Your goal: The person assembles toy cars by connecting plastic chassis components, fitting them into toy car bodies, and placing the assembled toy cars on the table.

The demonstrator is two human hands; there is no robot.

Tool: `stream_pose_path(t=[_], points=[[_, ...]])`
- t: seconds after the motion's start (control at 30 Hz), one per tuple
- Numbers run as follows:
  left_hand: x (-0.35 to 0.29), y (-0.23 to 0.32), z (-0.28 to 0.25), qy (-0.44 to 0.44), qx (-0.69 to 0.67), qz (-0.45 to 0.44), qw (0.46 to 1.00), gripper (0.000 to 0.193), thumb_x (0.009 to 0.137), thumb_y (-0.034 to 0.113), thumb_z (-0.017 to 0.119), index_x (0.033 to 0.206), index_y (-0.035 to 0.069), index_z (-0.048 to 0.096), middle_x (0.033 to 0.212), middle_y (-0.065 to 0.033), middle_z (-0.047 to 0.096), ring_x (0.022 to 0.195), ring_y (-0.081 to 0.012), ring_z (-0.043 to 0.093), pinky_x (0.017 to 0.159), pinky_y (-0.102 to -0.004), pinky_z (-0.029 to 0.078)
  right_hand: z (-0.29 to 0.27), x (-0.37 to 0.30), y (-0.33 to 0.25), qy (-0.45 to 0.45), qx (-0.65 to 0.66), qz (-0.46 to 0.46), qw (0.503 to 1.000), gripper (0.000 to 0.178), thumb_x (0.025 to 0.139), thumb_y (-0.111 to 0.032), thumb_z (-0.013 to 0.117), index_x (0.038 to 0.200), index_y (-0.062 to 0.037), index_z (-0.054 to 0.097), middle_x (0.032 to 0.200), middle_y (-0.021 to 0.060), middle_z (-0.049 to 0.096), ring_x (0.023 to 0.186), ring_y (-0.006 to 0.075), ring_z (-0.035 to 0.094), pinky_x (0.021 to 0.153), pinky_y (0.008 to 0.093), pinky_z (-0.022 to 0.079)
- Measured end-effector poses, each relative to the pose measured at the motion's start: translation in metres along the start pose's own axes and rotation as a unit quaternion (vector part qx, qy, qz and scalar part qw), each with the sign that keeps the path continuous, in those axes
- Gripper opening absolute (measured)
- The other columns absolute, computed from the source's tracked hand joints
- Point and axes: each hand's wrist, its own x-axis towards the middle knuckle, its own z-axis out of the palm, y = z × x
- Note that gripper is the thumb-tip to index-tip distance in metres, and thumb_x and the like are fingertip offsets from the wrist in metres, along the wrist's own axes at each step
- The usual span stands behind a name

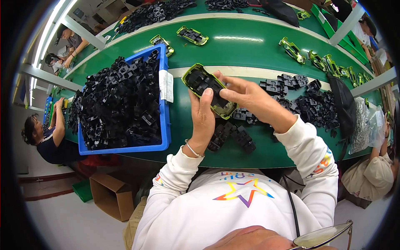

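A lime-green toy car body shell (227,111) lies open side up between my hands, a black interior piece (199,81) seated inside it. My left hand (202,114) grips the shell from below and the near side, its thumb on the black piece. My right hand (251,99) closes on the far right side, with its thumb pressed on the black piece and the other fingers around the edge. Several loose black interior pieces (242,137) lie on the green table just below the shell.
To the left stands a blue bin (165,121) heaped with black pieces. More black pieces (318,104) are piled at the right beside a black bag (345,102). Several green shells (192,35) sit along the green belt (241,46) beyond. Other people work at both sides.
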Motion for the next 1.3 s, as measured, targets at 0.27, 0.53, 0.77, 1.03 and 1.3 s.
stream_pose_path(t=[0.27, 0.53, 0.77, 1.03, 1.3], points=[[0.001, -0.007, -0.004, -0.069, 0.106, 0.034, 0.991, 0.046, 0.102, 0.018, 0.046, 0.141, -0.001, 0.032, 0.137, -0.0169, 0.053, 0.115, -0.0172, 0.054, 0.104, -0.0333, 0.042, 0.006, -0.002, 0.020, 0.068, 0.060, 0.050, 0.995, 0.043, 0.095, -0.036, 0.067, 0.103, 0.0062, 0.072, 0.086, 0.0065, 0.068, 0.074, 0.0076, 0.058, 0.064, 0.0258, 0.049], [0.024, -0.011, -0.002, -0.041, 0.115, -0.008, 0.992, 0.044, 0.100, 0.018, 0.048, 0.139, 0.000, 0.039, 0.132, -0.0155, 0.058, 0.108, -0.0166, 0.060, 0.096, -0.0304, 0.049, -0.005, 0.004, 0.013, 0.018, 0.126, 0.081, 0.989, 0.037, 0.098, -0.035, 0.064, 0.110, -0.0001, 0.068, 0.091, -0.0012, 0.068, 0.078, 0.0036, 0.059, 0.069, 0.0219, 0.048], [0.029, -0.003, -0.002, 0.000, 0.102, -0.059, 0.993, 0.059, 0.103, 0.026, 0.049, 0.150, -0.002, 0.026, 0.141, -0.0200, 0.047, 0.124, -0.0242, 0.051, 0.111, -0.0354, 0.034, -0.022, 0.037, 0.015, 0.054, 0.112, 0.080, 0.989, 0.031, 0.097, -0.030, 0.064, 0.111, -0.0024, 0.068, 0.092, -0.0008, 0.070, 0.076, 0.0045, 0.062, 0.068, 0.0212, 0.049], [0.007, 0.017, -0.034, -0.021, 0.121, 0.010, 0.992, 0.057, 0.102, 0.019, 0.050, 0.152, 0.003, 0.026, 0.126, -0.0197, 0.059, 0.104, -0.0260, 0.066, 0.098, -0.0408, 0.047, -0.130, 0.177, 0.039, 0.228, -0.079, 0.089, 0.966, 0.031, 0.094, -0.028, 0.066, 0.100, 0.0018, 0.071, 0.085, 0.0060, 0.070, 0.073, 0.0127, 0.059, 0.070, 0.0307, 0.045], [0.011, 0.011, -0.055, 0.001, 0.116, -0.041, 0.992, 0.048, 0.101, 0.016, 0.053, 0.144, -0.002, 0.039, 0.108, -0.0136, 0.067, 0.093, -0.0207, 0.067, 0.091, -0.0342, 0.051, -0.169, 0.269, 0.078, 0.303, -0.264, 0.026, 0.915, 0.043, 0.094, -0.039, 0.058, 0.110, -0.0003, 0.069, 0.100, 0.0231, 0.068, 0.093, 0.0342, 0.065, 0.084, 0.0433, 0.048]])
